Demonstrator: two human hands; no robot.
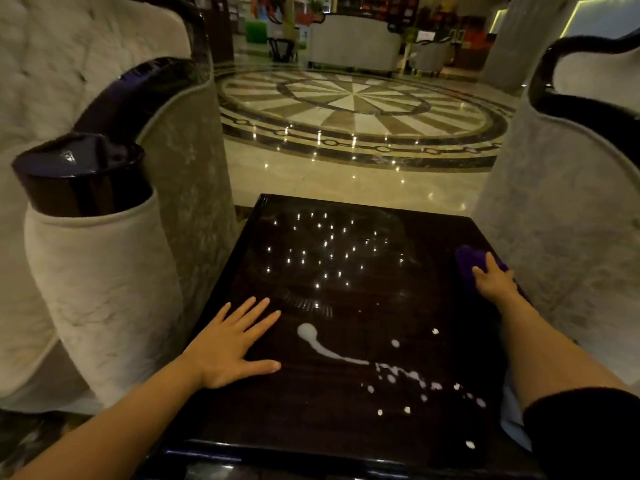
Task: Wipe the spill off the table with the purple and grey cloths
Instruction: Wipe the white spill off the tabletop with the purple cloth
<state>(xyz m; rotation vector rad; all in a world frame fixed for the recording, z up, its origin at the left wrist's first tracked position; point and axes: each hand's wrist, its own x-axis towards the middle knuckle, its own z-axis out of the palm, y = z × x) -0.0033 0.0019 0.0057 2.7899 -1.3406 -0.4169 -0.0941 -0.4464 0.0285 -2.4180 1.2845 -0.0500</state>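
Observation:
A white spill [322,346] streaks across the near half of the dark glossy table [311,427], with several droplets [408,377] scattered to its right. My left hand [230,344] lies flat and spread on the table, just left of the spill, holding nothing. My right hand [493,282] rests on the purple cloth [465,259] at the table's right edge, fingers over it. A pale grey-blue cloth [516,420] shows partly under my right forearm at the near right edge.
A pale upholstered armchair [104,271] with a dark wooden arm stands close on the left, and another armchair [561,237] on the right. Beyond the table lies a polished marble floor [346,181] with a round pattern.

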